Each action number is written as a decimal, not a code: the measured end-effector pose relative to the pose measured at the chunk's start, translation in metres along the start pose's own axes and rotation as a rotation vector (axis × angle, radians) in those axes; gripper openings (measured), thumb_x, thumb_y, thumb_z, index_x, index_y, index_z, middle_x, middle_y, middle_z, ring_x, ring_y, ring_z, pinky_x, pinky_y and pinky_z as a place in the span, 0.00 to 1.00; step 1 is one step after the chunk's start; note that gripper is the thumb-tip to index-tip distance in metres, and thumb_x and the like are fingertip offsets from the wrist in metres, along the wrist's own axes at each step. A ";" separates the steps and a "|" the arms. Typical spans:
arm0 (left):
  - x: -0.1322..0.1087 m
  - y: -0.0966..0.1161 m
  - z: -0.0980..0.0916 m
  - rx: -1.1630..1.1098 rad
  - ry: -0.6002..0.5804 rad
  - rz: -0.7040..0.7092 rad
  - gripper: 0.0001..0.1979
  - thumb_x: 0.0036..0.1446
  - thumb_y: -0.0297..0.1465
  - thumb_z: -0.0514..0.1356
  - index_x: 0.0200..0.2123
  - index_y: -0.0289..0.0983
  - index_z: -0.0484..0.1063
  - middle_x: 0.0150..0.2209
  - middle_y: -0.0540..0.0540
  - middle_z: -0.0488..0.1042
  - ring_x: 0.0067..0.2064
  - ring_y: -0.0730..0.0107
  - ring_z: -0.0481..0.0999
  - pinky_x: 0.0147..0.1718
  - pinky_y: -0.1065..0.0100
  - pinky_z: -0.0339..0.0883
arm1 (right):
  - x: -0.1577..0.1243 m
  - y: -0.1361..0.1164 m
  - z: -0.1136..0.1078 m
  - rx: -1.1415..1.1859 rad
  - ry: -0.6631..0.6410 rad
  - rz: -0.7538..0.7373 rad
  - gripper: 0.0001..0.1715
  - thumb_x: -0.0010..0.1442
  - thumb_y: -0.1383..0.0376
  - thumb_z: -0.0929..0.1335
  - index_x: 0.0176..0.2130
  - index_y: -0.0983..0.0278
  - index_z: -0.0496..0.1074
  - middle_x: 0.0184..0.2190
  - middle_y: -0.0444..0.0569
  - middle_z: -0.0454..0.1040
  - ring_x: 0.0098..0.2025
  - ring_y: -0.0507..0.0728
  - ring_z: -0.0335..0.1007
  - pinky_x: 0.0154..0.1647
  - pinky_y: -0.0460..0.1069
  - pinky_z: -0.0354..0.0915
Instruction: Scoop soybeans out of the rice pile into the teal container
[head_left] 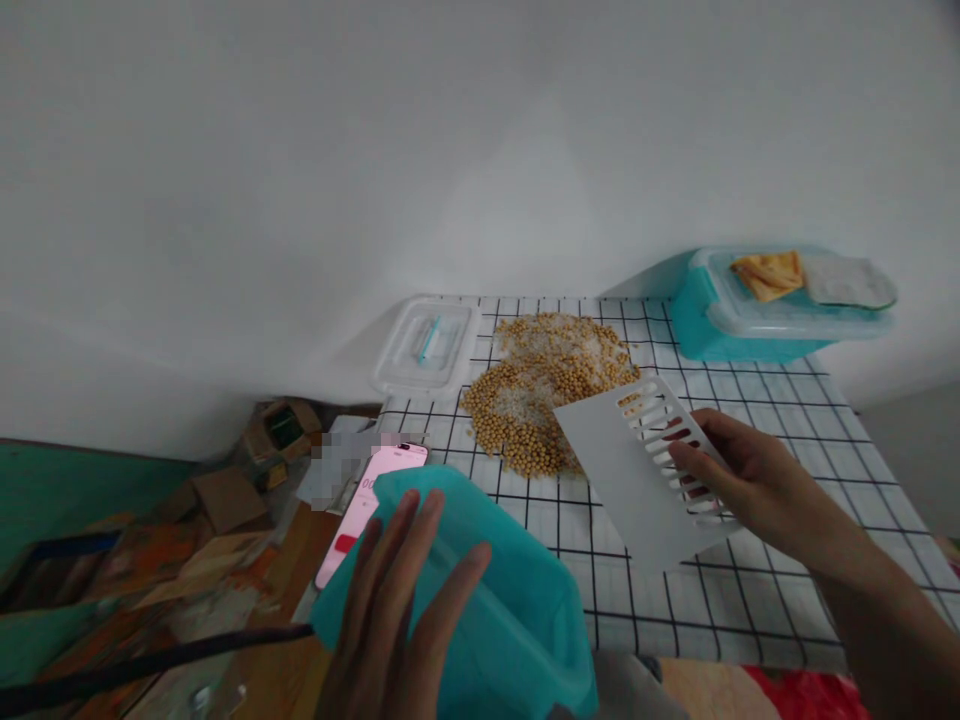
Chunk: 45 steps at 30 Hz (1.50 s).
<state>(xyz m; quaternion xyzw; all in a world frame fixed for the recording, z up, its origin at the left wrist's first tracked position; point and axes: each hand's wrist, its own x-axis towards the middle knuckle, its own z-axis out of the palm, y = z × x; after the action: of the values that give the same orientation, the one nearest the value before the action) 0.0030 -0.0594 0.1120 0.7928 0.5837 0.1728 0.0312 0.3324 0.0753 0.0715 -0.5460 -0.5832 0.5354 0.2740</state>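
Note:
My left hand (409,600) lies over a teal plastic bin (510,600), fingers stretched along its wall and thumb apart, steadying it. The bin is tilted in front of me at the table's near edge, and its inside is mostly hidden. My right hand (739,480) grips a thin white plastic sheet (622,480) by its slotted side, thumb on top. The sheet slants above the table, its left corner at the edge of a pile of yellow soybeans (525,430). White grains like rice (525,400) are mixed into the pile.
A clear lid (401,365) with a small teal stick lies back left. A phone (397,460) rests at the left edge. Back right stands a lidded teal box (739,345) with a yellow cloth (769,275) and a whitish pad (847,282). Cardboard boxes (229,500) sit lower left.

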 end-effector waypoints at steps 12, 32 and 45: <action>-0.010 -0.002 0.003 0.099 0.083 0.044 0.51 0.40 0.61 0.66 0.57 0.29 0.63 0.58 0.28 0.63 0.60 0.37 0.63 0.57 0.43 0.57 | -0.011 0.006 0.005 0.103 0.037 -0.006 0.15 0.64 0.53 0.69 0.46 0.59 0.70 0.35 0.46 0.75 0.33 0.53 0.71 0.31 0.47 0.71; 0.000 0.005 0.014 0.076 0.131 0.030 0.37 0.54 0.53 0.61 0.62 0.44 0.61 0.65 0.40 0.64 0.68 0.42 0.58 0.63 0.41 0.59 | -0.025 0.000 0.018 0.129 0.164 -0.078 0.15 0.63 0.53 0.69 0.46 0.58 0.70 0.44 0.50 0.78 0.38 0.58 0.76 0.35 0.51 0.73; -0.028 0.001 0.023 0.052 0.143 -0.045 0.51 0.43 0.58 0.67 0.63 0.35 0.58 0.68 0.31 0.56 0.70 0.34 0.51 0.65 0.35 0.49 | -0.020 0.003 0.030 0.134 0.104 -0.070 0.15 0.63 0.53 0.69 0.45 0.59 0.71 0.41 0.49 0.77 0.37 0.57 0.75 0.35 0.49 0.72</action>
<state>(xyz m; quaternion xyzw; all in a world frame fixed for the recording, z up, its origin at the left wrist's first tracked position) 0.0034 -0.0827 0.0843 0.7657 0.6064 0.2129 -0.0272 0.3117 0.0469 0.0659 -0.5328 -0.5497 0.5342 0.3586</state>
